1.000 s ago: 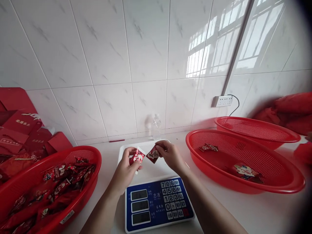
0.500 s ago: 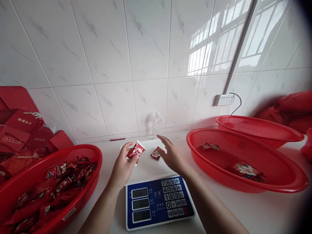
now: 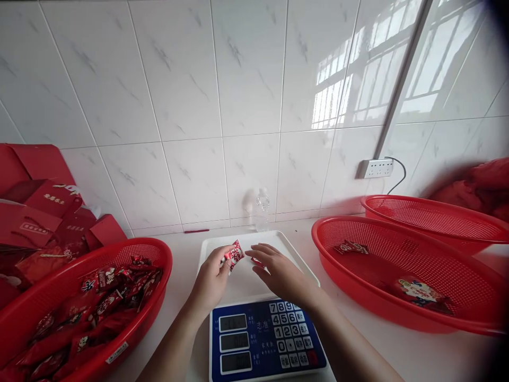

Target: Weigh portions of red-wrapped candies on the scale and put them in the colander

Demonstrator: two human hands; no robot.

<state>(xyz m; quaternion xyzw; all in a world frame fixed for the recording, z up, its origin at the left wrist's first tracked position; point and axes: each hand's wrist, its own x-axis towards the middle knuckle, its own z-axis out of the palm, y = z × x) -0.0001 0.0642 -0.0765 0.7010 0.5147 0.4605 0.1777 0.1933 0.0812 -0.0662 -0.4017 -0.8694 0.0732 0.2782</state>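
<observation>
Fingers [image 3: 229, 254] around a glossy red packet [image 3: 236, 254]

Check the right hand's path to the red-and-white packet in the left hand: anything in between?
Nothing visible: just a narrow open gap between the right hand and packet, above the white scale tray.

Window glare on glossy tiles, dark blurred right edge

Tray's right side [image 3: 304, 268] lies open — clear bottle [image 3: 263, 210] blocks behind, basket [image 3: 330, 265] beside.
</observation>
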